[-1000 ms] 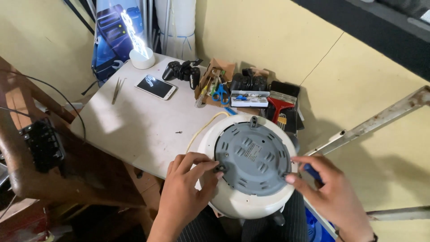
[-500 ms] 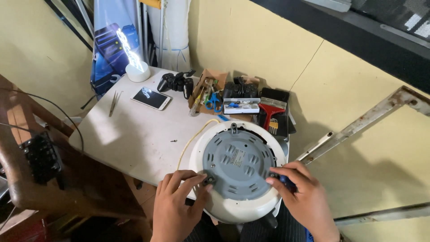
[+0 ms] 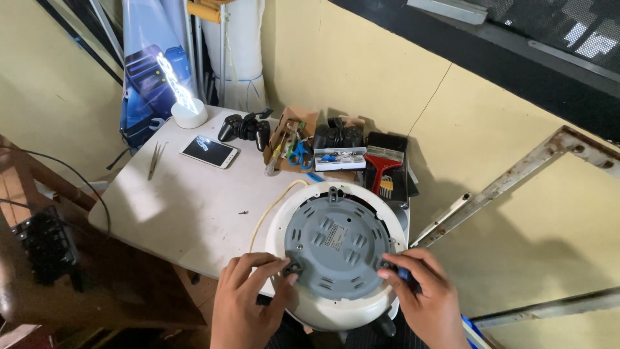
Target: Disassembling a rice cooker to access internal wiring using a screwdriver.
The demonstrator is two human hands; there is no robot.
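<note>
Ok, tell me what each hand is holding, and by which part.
Left hand grips the round appliance at its grey base's left edge; right hand holds a blue-handled tool by the handle.

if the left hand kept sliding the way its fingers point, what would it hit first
The left hand points up and right, its fingers already at the edge of the grey round base of the white appliance, so probably that base's raised ribs first.

Round appliance [image 3: 336,258]: white shell smooth plastic, slight sheen; grey base [image 3: 337,242] matt moulded plastic, ribbed. Table [image 3: 194,207] near its front edge: pale laminate, smooth, faintly scuffed. Phone [image 3: 208,151] toward back edge: glossy glass. Tweezers [image 3: 155,159] near left edge: bare metal. Brush [image 3: 381,169]: red plastic handle
</note>
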